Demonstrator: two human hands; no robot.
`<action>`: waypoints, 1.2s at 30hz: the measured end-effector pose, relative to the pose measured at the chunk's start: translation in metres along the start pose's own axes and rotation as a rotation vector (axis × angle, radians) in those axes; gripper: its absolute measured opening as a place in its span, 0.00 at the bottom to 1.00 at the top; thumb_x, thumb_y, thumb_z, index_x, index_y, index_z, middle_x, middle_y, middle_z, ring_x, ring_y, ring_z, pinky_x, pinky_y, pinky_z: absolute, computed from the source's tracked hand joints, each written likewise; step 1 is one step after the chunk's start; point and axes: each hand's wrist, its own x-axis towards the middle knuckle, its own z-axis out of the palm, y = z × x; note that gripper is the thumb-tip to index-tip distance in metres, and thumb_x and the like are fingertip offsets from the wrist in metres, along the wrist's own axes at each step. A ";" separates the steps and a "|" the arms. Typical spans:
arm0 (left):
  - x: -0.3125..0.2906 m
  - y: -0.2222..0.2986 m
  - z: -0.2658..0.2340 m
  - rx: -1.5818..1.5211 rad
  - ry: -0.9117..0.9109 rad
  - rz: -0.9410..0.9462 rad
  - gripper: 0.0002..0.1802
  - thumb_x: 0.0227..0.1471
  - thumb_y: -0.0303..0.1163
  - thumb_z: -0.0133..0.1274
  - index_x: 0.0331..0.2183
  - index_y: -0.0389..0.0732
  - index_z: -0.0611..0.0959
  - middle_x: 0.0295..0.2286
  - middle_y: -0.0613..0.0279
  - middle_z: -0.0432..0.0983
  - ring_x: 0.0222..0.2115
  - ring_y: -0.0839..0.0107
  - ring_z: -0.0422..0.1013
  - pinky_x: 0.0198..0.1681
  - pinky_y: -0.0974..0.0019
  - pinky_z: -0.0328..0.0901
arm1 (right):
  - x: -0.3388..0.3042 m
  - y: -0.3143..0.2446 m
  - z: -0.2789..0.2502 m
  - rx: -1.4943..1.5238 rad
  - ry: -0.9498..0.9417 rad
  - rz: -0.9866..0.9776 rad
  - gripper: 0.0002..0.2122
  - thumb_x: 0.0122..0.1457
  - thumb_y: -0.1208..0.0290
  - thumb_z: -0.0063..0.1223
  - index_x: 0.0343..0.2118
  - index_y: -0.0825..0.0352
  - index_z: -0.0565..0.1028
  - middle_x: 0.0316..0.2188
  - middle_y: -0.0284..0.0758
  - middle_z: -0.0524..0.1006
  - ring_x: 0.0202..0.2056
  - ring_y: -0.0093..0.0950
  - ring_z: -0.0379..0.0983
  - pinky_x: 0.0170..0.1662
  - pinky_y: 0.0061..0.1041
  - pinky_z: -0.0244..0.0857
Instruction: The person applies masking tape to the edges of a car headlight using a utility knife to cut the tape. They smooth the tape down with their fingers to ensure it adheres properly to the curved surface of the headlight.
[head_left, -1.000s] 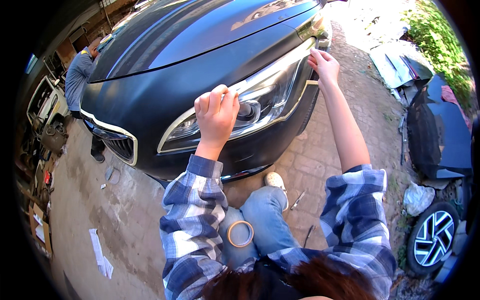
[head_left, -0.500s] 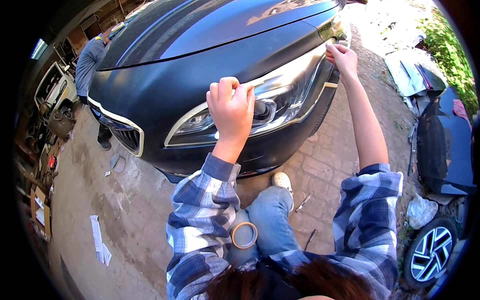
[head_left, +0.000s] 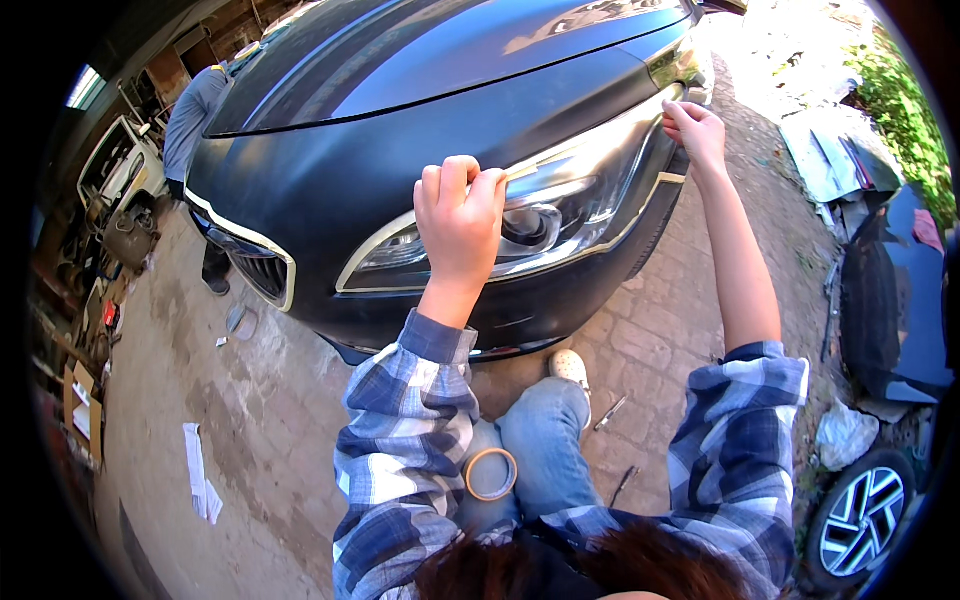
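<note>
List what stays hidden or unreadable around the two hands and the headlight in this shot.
- Head view: left hand covers part of the headlight and the tape strip under its fingers.
- Right hand hides the strip's far end.
- Tape roll: too small to judge how much is left.
- Person by the car's far side: hands out of sight behind the dark car.

- One dark car (head_left: 420, 120) with one headlight (head_left: 540, 215) in view.
- Two hands: the left hand (head_left: 458, 222) and the right hand (head_left: 692, 128), both raised at the headlight.
- One roll of masking tape (head_left: 490, 473) on the lap.
- One other person (head_left: 195, 115) beside the car.
- One loose wheel (head_left: 862, 520).
- Two small tools (head_left: 612, 412) on the paving.
</note>
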 end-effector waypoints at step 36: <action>0.019 -0.016 -0.008 -0.136 -0.245 0.115 0.05 0.48 0.22 0.60 0.31 0.39 0.82 0.29 0.61 0.75 0.31 0.62 0.72 0.35 0.61 0.70 | 0.022 -0.009 0.016 0.163 -0.037 0.186 0.08 0.57 0.78 0.65 0.36 0.77 0.77 0.32 0.38 0.81 0.32 0.24 0.81 0.35 0.18 0.80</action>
